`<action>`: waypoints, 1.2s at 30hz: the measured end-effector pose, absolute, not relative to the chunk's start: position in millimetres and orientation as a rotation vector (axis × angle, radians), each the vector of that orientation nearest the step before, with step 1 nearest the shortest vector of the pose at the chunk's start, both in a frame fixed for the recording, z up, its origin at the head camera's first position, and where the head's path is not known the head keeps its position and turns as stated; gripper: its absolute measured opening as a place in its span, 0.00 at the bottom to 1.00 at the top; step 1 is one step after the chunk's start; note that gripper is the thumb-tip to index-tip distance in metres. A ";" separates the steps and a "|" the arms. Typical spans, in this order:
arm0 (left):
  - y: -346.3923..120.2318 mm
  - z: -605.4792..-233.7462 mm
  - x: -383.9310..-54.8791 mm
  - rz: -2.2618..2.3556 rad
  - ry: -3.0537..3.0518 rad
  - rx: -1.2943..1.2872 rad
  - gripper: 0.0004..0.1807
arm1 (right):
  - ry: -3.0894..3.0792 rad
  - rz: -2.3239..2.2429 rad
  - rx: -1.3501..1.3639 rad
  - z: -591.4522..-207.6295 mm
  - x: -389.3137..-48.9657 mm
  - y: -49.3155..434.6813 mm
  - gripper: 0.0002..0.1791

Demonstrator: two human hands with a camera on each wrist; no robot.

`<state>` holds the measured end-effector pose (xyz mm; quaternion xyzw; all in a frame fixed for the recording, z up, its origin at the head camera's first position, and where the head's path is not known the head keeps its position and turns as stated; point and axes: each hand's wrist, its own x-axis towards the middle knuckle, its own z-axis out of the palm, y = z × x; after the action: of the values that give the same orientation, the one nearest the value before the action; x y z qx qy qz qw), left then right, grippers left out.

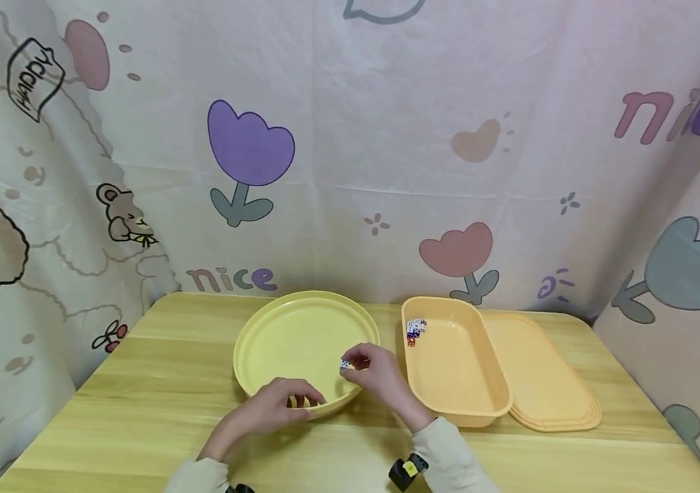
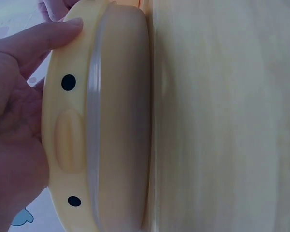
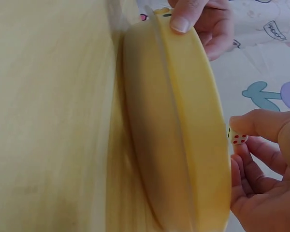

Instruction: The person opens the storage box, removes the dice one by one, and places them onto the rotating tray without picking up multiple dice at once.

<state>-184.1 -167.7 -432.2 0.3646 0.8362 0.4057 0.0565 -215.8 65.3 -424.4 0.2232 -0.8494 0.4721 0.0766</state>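
Your left hand (image 1: 276,404) reaches in from the near side, its thumb pressed on the outer wall of the round tray (image 1: 288,342) and its other fingers curled over the rim, so it has a closed grip on that edge. Left of it, the wooden table (image 1: 140,397) stretches out to a slanting side edge, giving that arm plenty of room. The tray's pale yellow wall, seen from your left wrist, bears two black dots and a raised oval. Over the tray's right near part is the white die (image 1: 344,365), pinched between the thumb and index finger of your right hand (image 1: 379,373); that pinch is only as wide as the cube. The die shows dark pips from the head and red pips on the face toward your right wrist, where it sits just beside the rim. Only a narrow strip of wood parts tray from rectangular box (image 1: 457,370), whose high rim stands close to your right hand. Dice (image 1: 415,327), mostly white plus a red one, cluster at its far left corner; farther right lies a flat lid (image 1: 547,376).
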 end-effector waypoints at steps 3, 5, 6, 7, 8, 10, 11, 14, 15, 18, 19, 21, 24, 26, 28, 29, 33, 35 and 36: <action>-167.0 -433.6 -183.4 1.234 2.540 1.086 0.10 | -2.560 1.396 0.677 -426.4 -216.1 64.6 0.08; -166.7 -433.8 -183.2 1.236 2.539 1.078 0.10 | -2.555 1.395 0.678 -426.7 -216.1 64.3 0.08; -166.6 -434.0 -183.2 1.237 2.539 1.077 0.10 | -2.551 1.395 0.678 -426.8 -216.2 64.1 0.08; -166.7 -433.8 -183.5 1.237 2.537 1.077 0.10 | -2.547 1.396 0.678 -427.0 -216.4 64.1 0.08; -166.9 -433.4 -183.6 1.236 2.537 1.081 0.10 | -2.542 1.397 0.681 -427.1 -216.5 64.2 0.08; -167.1 -432.6 -183.6 1.234 2.538 1.087 0.10 | -2.535 1.402 0.690 -427.3 -217.2 64.2 0.09; -167.4 -432.3 -183.5 1.232 2.539 1.093 0.10 | -2.533 1.404 0.694 -427.3 -217.4 64.2 0.10; -167.7 -431.9 -183.4 1.232 2.542 1.106 0.10 | -2.524 1.411 0.717 -427.7 -217.9 64.4 0.13; -167.7 -432.0 -183.2 1.232 2.543 1.112 0.10 | -2.519 1.414 0.723 -427.9 -218.0 64.6 0.13; -167.3 -432.6 -183.3 1.231 2.546 1.119 0.10 | -2.501 1.418 0.738 -428.2 -218.3 65.1 0.13; -167.2 -432.7 -183.4 1.231 2.545 1.121 0.10 | -2.497 1.419 0.736 -428.1 -218.5 65.3 0.12; -166.8 -432.6 -183.5 1.228 2.546 1.119 0.10 | -2.494 1.424 0.724 -427.6 -218.5 66.0 0.11; -166.6 -432.1 -182.9 1.227 2.548 1.100 0.10 | -2.496 1.436 0.702 -427.0 -218.3 66.3 0.10; -166.3 -431.3 -182.2 1.228 2.550 1.084 0.10 | -2.501 1.452 0.685 -426.5 -218.1 66.5 0.10; -166.1 -430.6 -181.5 1.228 2.551 1.069 0.11 | -2.510 1.460 0.670 -426.5 -218.0 66.5 0.10; -166.0 -430.1 -181.1 1.228 2.552 1.063 0.11 | -2.517 1.461 0.662 -426.6 -217.9 66.5 0.10; -165.6 -429.8 -180.3 1.223 2.557 1.051 0.11 | -2.536 1.464 0.653 -427.5 -218.1 66.2 0.10; -165.5 -429.9 -180.6 1.224 2.558 1.058 0.11 | -2.536 1.460 0.665 -427.8 -218.3 66.1 0.10; -165.5 -430.1 -180.8 1.226 2.557 1.060 0.11 | -2.534 1.457 0.677 -427.9 -218.4 66.1 0.10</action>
<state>-180.8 -165.5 -430.1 0.3496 0.8433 0.4042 0.0570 -218.4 66.1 -427.9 0.2250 -0.8424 0.4845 0.0708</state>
